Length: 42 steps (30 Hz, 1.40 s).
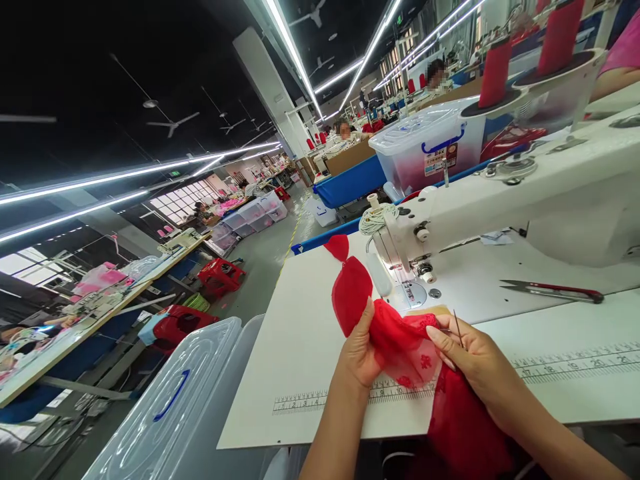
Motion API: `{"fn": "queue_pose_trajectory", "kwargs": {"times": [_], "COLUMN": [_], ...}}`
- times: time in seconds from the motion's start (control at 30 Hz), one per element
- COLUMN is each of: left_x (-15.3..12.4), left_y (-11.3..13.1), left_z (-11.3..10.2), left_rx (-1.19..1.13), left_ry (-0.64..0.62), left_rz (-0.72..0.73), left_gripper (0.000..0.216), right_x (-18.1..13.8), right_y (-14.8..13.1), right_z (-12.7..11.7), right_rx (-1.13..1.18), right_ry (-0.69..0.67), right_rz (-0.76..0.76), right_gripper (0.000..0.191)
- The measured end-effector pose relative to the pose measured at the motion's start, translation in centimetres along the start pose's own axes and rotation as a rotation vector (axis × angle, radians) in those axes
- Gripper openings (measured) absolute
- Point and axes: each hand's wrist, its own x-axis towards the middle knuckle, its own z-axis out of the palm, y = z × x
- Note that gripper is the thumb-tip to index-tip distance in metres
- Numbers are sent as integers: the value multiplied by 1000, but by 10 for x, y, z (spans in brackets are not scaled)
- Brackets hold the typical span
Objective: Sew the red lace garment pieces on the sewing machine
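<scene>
Both hands hold a red lace garment (400, 330) that looks like a bra, with cup-shaped pieces and sheer embroidered mesh. My left hand (361, 353) is closed on its left part, thumb on top of the fabric. One cup (351, 293) lies beyond that thumb, and a small red tip points away across the table. My right hand (473, 353) pinches the lace edge between thumb and fingers. A thin dark pointed tool (458, 329) sticks up from the right fingers; its kind is unclear. More red fabric (463, 427) hangs below the right hand over the table's front edge.
A white sewing machine (500, 193) stands behind the hands, its needle area (413, 290) just beyond the fabric. Thread snips (553, 291) lie on the right. A printed ruler (300, 402) runs along the white table's front. Lidded plastic boxes (170, 407) stand left of the table.
</scene>
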Motion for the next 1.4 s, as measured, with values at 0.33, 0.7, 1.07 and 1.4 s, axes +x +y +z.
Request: {"fn": "queue_pose_trajectory", "kwargs": {"times": [0.33,0.7,1.07,1.4], "left_x": [-1,3,8,12], "left_y": [-1,-3,-1,18], "left_z": [4,8,14,20], "left_rx": [-47,-38,-16,-17], "left_ry": [44,83,153,138], "left_rz": [75,159,208,278], "left_gripper": [9,10,11,11], "right_x": [-2,-2,2,19], "right_y": [-2,6,-13,-21], "right_z": [4,0,-2,-3], "right_rx": [100,242,106,107], "right_ry": [17,-61,-124,-198], "right_rz": [69,280,287,179], "right_gripper": [39,52,66,51]}}
